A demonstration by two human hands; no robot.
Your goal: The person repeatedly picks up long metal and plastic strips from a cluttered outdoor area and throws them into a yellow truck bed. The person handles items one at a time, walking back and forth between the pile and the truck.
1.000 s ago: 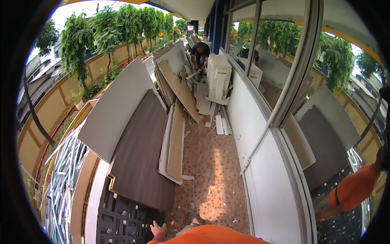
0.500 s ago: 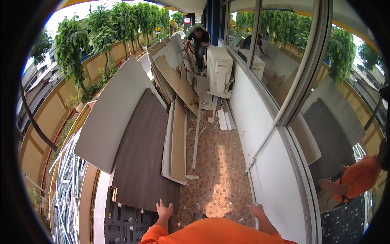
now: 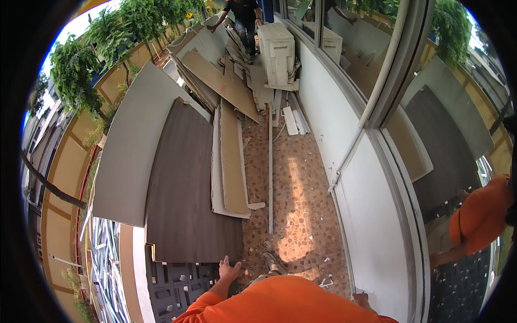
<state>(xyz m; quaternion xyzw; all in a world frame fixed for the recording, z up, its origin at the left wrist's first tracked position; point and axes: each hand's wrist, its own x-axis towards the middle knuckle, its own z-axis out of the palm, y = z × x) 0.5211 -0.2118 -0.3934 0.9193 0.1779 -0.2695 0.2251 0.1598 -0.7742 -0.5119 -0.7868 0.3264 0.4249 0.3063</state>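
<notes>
My left hand (image 3: 229, 268) holds nothing. Its fingers are apart, beside the lower right corner of a large dark brown wood-grain panel (image 3: 188, 188), and I cannot tell if they touch it. Low by the white wall (image 3: 371, 215), my right hand (image 3: 363, 300) hangs loosely with nothing visible in it; its fingers show only in part. The brown panel leans on a big pale grey board (image 3: 121, 156). To its right stand a tan board (image 3: 232, 161) and white-edged boards. Beneath the brown panel's lower edge is a dark grey slotted plastic piece (image 3: 180, 285).
A thin strip (image 3: 270, 177) lies along the pebbled floor (image 3: 285, 215). Farther off are stacked broken boards (image 3: 221, 81), white pieces (image 3: 291, 119) and a white boxy unit (image 3: 277, 54). A person (image 3: 245, 19) in dark clothes stands behind them. Metal strips (image 3: 107, 269) pile up at left.
The view has moved forward and tipped down; my foot now shows. My left hand is nearer the brown panel's corner, and my right hand is lower. The far person stands more upright, arms spread.
</notes>
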